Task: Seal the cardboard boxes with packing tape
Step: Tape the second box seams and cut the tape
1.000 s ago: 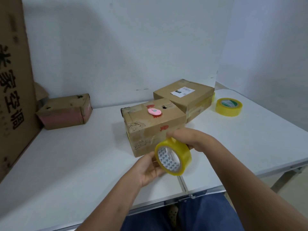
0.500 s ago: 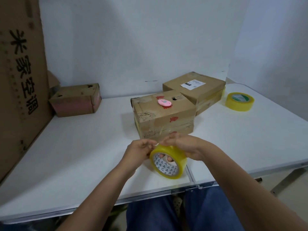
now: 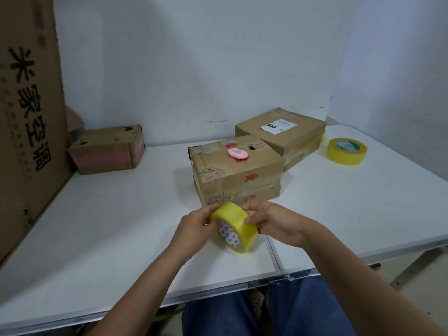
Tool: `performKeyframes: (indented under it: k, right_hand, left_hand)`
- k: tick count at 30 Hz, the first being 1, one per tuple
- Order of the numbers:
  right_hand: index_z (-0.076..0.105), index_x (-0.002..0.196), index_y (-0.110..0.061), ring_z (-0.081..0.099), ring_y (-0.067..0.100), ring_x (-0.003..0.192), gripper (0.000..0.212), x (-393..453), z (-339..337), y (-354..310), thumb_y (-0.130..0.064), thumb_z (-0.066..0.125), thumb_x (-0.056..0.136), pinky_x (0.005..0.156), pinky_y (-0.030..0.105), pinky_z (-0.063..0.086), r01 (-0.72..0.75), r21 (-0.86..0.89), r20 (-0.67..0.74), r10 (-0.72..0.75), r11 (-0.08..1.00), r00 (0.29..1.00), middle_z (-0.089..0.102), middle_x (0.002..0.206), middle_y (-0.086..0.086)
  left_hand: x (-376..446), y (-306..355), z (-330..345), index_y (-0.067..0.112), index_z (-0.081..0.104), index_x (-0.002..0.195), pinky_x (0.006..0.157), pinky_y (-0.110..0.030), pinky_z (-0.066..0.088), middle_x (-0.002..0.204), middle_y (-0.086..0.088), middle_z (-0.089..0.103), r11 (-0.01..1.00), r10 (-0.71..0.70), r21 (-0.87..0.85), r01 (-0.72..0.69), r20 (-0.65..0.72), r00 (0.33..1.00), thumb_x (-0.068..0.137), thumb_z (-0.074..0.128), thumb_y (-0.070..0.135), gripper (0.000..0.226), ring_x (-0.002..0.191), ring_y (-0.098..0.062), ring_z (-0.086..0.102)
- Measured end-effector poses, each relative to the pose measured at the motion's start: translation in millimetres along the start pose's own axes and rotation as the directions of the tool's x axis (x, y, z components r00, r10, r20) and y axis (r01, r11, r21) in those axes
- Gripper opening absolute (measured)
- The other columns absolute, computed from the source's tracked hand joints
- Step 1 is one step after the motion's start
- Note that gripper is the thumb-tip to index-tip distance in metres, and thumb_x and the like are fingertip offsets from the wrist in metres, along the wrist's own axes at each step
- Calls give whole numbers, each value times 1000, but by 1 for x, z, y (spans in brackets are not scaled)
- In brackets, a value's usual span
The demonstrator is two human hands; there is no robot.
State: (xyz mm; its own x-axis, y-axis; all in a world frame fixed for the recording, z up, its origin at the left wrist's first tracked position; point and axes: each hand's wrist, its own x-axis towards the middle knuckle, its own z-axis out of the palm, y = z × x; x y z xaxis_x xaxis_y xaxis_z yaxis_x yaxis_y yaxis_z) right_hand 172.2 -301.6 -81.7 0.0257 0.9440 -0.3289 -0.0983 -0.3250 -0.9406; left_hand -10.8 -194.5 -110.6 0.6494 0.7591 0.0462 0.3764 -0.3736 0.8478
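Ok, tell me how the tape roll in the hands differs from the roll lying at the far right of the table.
The held tape roll is tilted on edge, gripped by the left hand and right hand; the far roll lies flat and untouched. The held roll's core shows a grey triangle print; the far roll's shows green. The held roll sits in front of the nearest box. Both are yellow.

A white, smooth-topped table (image 3: 97, 238) with a thin metal edge stands in a corner between a plain pale grey-white back wall (image 3: 194, 69) and a bluish-white side wall (image 3: 400, 57). A seam (image 3: 274, 251) splits the tabletop. A grey metal leg brace (image 3: 412, 265) shows beneath, over a light floor (image 3: 434, 282). The light is soft and even.
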Motion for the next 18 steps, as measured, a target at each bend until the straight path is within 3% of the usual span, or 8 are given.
performKeyframes:
  k: [3, 5, 7, 9, 14, 18]
  right_hand:
    - [61, 119, -13, 66, 23, 104, 30, 2, 10, -2, -31, 51, 98, 91, 33, 51, -61, 34, 1, 61, 998, 998, 70, 114, 7]
    - [59, 125, -18, 66, 23, 109, 38, 9, 20, -3, -42, 53, 96, 97, 37, 51, -92, 2, -86, 91, 996, 992, 70, 116, 5]
    - [58, 124, -19, 65, 23, 108, 37, 15, 31, -2, -40, 57, 93, 101, 41, 49, -107, 8, -198, 106, 994, 974, 70, 115, 6]
    - [60, 117, -19, 64, 26, 107, 31, 19, 40, 0, -34, 56, 90, 101, 44, 49, -101, 56, -268, 112, 993, 957, 69, 114, 10]
    - [56, 123, -8, 56, 35, 117, 43, 19, 47, 1, -22, 50, 83, 106, 47, 42, -133, 79, -332, 152, 988, 931, 61, 125, 19]
    - [56, 125, -8, 54, 37, 120, 48, 17, 47, 3, -21, 51, 79, 108, 50, 40, -127, 114, -327, 158, 985, 932, 59, 128, 22]
  left_hand:
    - [-3, 0, 2, 35, 61, 131, 88, -17, 47, 117, 6, 71, 933, 214, 307, -188, -51, 976, 94, 61, 14, 42, 106, -13, 66]
    - [-8, 2, 1, 26, 58, 136, 89, -27, 53, 126, 0, 67, 790, 399, 512, -336, -14, 917, 90, 65, 11, 48, 110, -21, 66]
    - [-12, 5, 0, 14, 62, 132, 77, -40, 61, 126, -6, 67, 627, 559, 627, -462, 51, 827, 75, 79, 2, 60, 107, -26, 69]
    - [-14, 6, -2, 9, 64, 129, 71, -43, 62, 125, -8, 68, 568, 616, 659, -493, 56, 786, 68, 84, 0, 64, 104, -27, 70]
    - [-11, 2, -5, 13, 63, 131, 73, -46, 61, 127, -7, 66, 657, 559, 609, -444, 2, 829, 84, 71, 1, 49, 100, -32, 71]
    - [-8, -2, -3, 21, 61, 134, 83, -34, 56, 122, -4, 69, 792, 437, 510, -336, -89, 895, 92, 65, 9, 44, 100, -29, 70]
